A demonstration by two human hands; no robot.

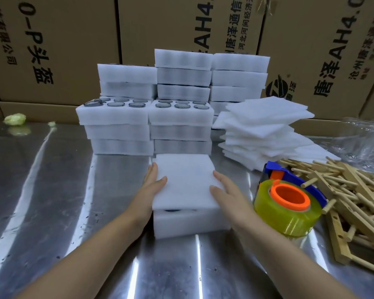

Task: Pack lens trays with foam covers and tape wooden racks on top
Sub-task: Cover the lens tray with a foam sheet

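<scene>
A white foam lens tray (188, 224) lies on the steel table in front of me, with a white foam cover (185, 182) lying on top of it. My left hand (152, 183) lies along the cover's left edge, fingers straight and thumb on top. My right hand (224, 190) lies against the cover's right edge in the same way. A dark lens rim shows in the gap between cover and tray. A pile of wooden racks (352, 197) lies at the right, beside a yellow tape roll in a blue dispenser (289, 201).
Stacks of foam trays (181, 126) stand behind, two with lenses showing on top. A loose pile of foam covers (266, 130) lies at the back right. Cardboard boxes (52, 50) wall the far side. Crumpled clear plastic (363, 139) lies at far right; a yellow-green scrap (15, 119) at back left.
</scene>
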